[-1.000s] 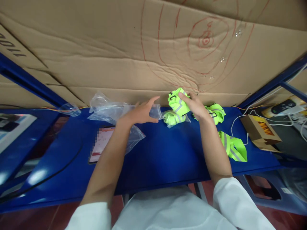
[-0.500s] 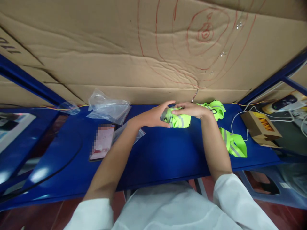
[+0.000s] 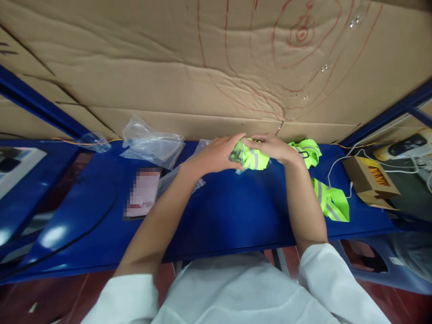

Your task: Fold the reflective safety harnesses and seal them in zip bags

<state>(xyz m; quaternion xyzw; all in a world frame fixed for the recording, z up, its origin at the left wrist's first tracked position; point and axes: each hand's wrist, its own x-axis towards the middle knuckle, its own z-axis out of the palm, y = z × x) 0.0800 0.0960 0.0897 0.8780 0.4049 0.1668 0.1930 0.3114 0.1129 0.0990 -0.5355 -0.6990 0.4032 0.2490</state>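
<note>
Both hands meet at the back of the blue table [image 3: 229, 216], close to the big cardboard wall [image 3: 189, 76]. The left hand [image 3: 216, 155] curls its fingers around one side of a bright yellow-green strap bundle [image 3: 251, 157] with grey shiny stripes. The right hand [image 3: 273, 147] lies over the other side, its fingers bent down onto the bundle. So both hands hold the bundle between them, just above the table. A bit of clear plastic shows under the bundle — I cannot tell if it wraps the bundle or only lies below it.

Just to the right of the right hand lies a second yellow-green strap [image 3: 305, 150], close to the cardboard wall. A third strap [image 3: 332, 204] lies near the right forearm, not far from the table's front edge.

To the left there is more room. A pile of clear plastic bags [image 3: 150, 144] sits at the back, and a phone [image 3: 143, 193] lies flat in front of them, with another clear bag [image 3: 168, 182] beside it, partly under the left arm. A dark cable [image 3: 84, 234] curves over the left part of the table.

The middle of the table in front of the hands is bare blue, all the way to the front edge. At the right edge sits a small brown box [image 3: 369, 182] with a white cable [image 3: 337, 166] running by it.
</note>
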